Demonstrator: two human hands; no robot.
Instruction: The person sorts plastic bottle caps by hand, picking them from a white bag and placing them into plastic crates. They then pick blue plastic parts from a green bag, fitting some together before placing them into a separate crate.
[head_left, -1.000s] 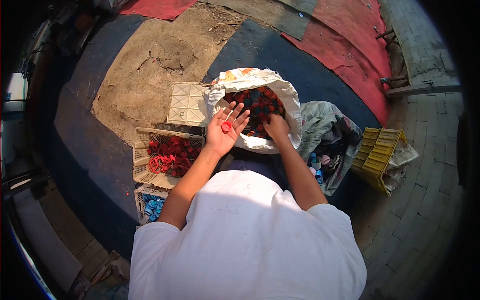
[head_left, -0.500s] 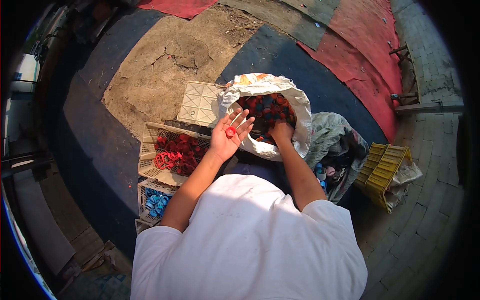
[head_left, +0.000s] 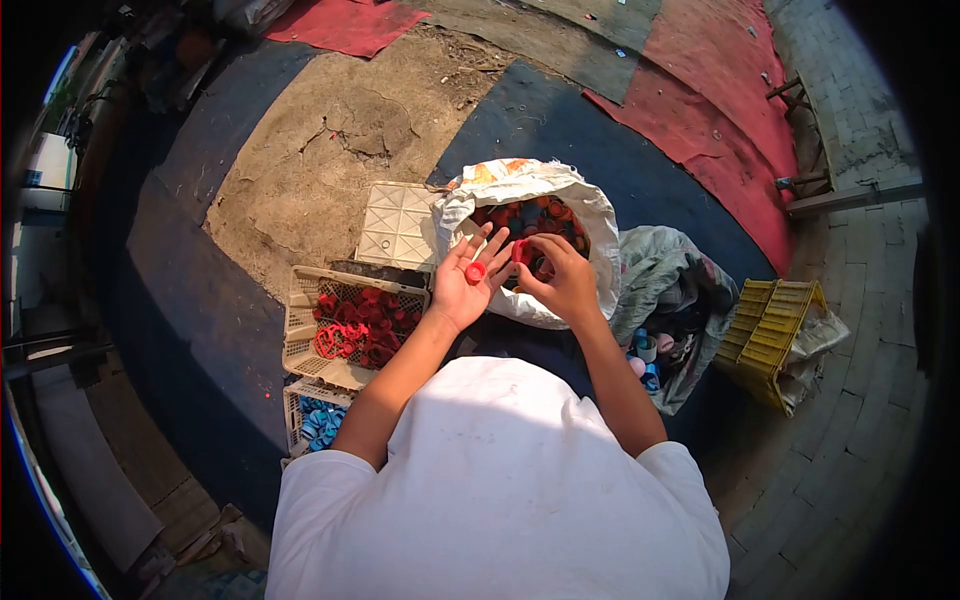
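My left hand (head_left: 468, 285) is palm up with its fingers spread, and a small red bottle cap (head_left: 475, 272) lies loose on it. Beside it, my right hand (head_left: 560, 280) pinches another red cap (head_left: 520, 251) between thumb and forefinger. Both hands are over the near side of a white woven sack (head_left: 590, 202) with a rolled-down rim. Inside the sack are many caps (head_left: 540, 215), mostly red, orange and dark. To the left, a cream plastic crate (head_left: 300, 330) holds red caps and rings (head_left: 365, 320).
A second crate (head_left: 293, 412) with blue caps (head_left: 320, 424) sits nearer me. A pale crate (head_left: 398, 222) stands behind the red one. Right of the sack are a grey-green bag (head_left: 645, 265) of mixed pieces and a yellow crate (head_left: 765, 340). Dark and red mats cover the ground.
My right hand has come up out of the sack with a red cap in its fingers. My left hand stays palm up with its cap, slightly shifted in view.
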